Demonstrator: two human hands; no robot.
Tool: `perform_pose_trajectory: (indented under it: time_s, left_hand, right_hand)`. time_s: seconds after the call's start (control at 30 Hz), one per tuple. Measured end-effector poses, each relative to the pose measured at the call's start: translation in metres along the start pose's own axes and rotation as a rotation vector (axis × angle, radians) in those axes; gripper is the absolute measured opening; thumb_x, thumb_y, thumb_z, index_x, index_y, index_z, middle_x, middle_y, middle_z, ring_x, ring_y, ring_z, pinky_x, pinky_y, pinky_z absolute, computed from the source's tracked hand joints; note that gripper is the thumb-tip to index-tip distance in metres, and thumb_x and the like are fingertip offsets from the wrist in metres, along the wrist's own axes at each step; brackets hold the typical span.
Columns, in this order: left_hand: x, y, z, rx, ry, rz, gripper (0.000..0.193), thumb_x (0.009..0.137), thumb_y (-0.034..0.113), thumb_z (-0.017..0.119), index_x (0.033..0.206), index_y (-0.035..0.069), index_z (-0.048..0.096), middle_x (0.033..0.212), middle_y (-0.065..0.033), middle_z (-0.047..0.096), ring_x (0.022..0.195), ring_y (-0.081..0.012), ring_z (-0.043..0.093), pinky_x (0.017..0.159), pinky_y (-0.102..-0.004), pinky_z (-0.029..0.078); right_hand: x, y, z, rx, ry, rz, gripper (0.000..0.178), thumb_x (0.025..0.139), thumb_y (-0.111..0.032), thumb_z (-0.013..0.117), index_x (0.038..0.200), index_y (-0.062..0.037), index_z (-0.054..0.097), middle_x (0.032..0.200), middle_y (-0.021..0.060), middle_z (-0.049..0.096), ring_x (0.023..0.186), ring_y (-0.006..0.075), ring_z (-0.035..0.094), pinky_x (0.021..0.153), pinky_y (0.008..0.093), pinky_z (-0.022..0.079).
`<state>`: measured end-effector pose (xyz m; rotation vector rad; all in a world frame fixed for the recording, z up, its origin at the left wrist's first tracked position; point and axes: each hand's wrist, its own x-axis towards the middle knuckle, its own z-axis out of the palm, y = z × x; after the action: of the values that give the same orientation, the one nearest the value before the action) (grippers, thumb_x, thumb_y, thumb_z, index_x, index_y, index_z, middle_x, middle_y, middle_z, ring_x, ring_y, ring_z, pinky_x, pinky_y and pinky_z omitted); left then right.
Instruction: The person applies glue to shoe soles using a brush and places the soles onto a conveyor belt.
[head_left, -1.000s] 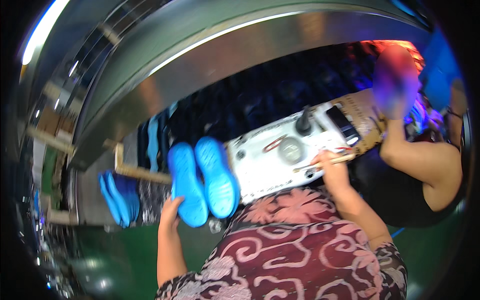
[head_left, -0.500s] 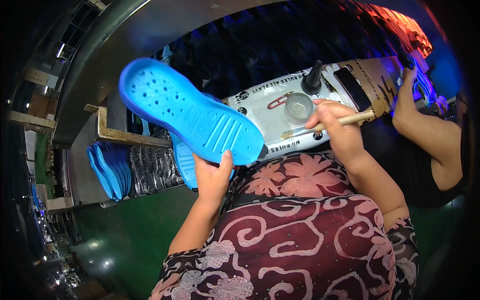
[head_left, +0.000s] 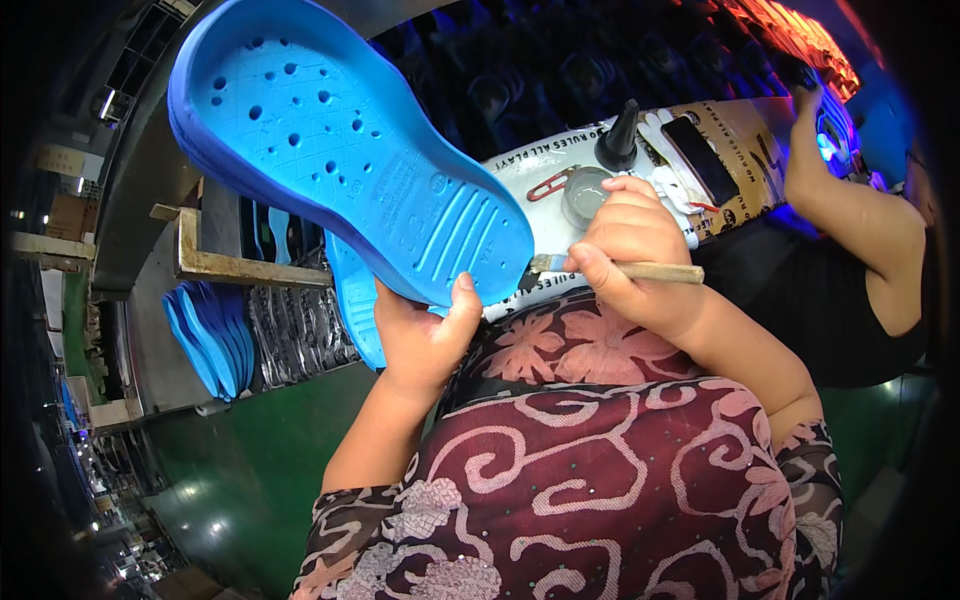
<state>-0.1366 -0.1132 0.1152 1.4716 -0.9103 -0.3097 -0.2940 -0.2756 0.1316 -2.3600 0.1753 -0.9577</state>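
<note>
My blue sole point(head_left: 365, 165) looks like smooth, satiny foam plastic (ridged towards one end); my wooden-handled brush point(head_left: 657, 271) looks matt, my patterned top point(head_left: 590, 470) is mesh-like cloth, and the green floor point(head_left: 240, 460) shines.

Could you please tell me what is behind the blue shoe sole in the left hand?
Behind the blue shoe sole, a second blue sole and a white board partly show. The second sole's upper part and the board's left end are covered.
</note>
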Motion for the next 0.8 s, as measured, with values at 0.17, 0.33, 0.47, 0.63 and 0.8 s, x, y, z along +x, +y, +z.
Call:
perform_pose_trajectory:
  time_s: [0.17, 0.33, 0.47, 0.63, 0.8]
  left_hand:
    - [0.0, -0.005, -0.003, -0.02, -0.004, 0.014, 0.056, 0.078, 0.002, 0.062, 0.126, -0.007, 0.036, 0.114, -0.019, 0.056, 0.101, -0.0245, 0.06, 0.089, -0.0354, 0.047]
    - [0.0, -0.005, 0.0, 0.019, -0.012, 0.038, 0.054, 0.077, 0.0, 0.063, 0.124, -0.006, 0.037, 0.111, -0.0174, 0.057, 0.098, -0.0229, 0.06, 0.088, -0.034, 0.047]
    - [-0.006, -0.012, 0.0, 0.057, 0.002, 0.073, 0.053, 0.076, 0.0, 0.063, 0.123, -0.006, 0.038, 0.11, -0.0166, 0.057, 0.096, -0.0219, 0.06, 0.086, -0.0333, 0.048]
    - [-0.006, -0.014, 0.009, -0.055, 0.043, 0.12, 0.047, 0.076, -0.001, 0.064, 0.118, -0.005, 0.043, 0.106, -0.0153, 0.058, 0.091, -0.0206, 0.061, 0.081, -0.0323, 0.049]
    - [-0.007, -0.021, 0.008, -0.02, 0.062, 0.202, 0.044, 0.077, -0.001, 0.064, 0.116, -0.005, 0.045, 0.105, -0.0154, 0.059, 0.09, -0.021, 0.061, 0.081, -0.0322, 0.049]
  right_hand:
    - [0.003, -0.002, -0.004, 0.016, 0.003, 0.011, 0.017, 0.08, -0.017, 0.065, 0.065, -0.0093, 0.064, 0.058, 0.0011, 0.053, 0.062, 0.0207, 0.052, 0.084, 0.0381, 0.04]
    - [0.0, -0.001, 0.006, -0.015, -0.038, -0.086, 0.016, 0.079, -0.019, 0.067, 0.066, -0.0098, 0.064, 0.059, 0.0007, 0.052, 0.061, 0.019, 0.051, 0.085, 0.0377, 0.04]
    - [-0.005, 0.004, -0.002, 0.044, -0.069, 0.007, 0.016, 0.078, -0.016, 0.066, 0.065, -0.0088, 0.064, 0.058, 0.0018, 0.053, 0.06, 0.0215, 0.051, 0.086, 0.0395, 0.04]
    - [-0.003, 0.002, 0.003, 0.085, 0.009, 0.009, 0.017, 0.078, -0.016, 0.066, 0.063, -0.0083, 0.064, 0.057, 0.0022, 0.053, 0.06, 0.0216, 0.052, 0.086, 0.0398, 0.04]
    - [-0.005, 0.0, -0.002, 0.032, -0.032, -0.002, 0.016, 0.078, -0.017, 0.066, 0.064, -0.0088, 0.064, 0.058, 0.0021, 0.055, 0.059, 0.0201, 0.053, 0.086, 0.0391, 0.04]
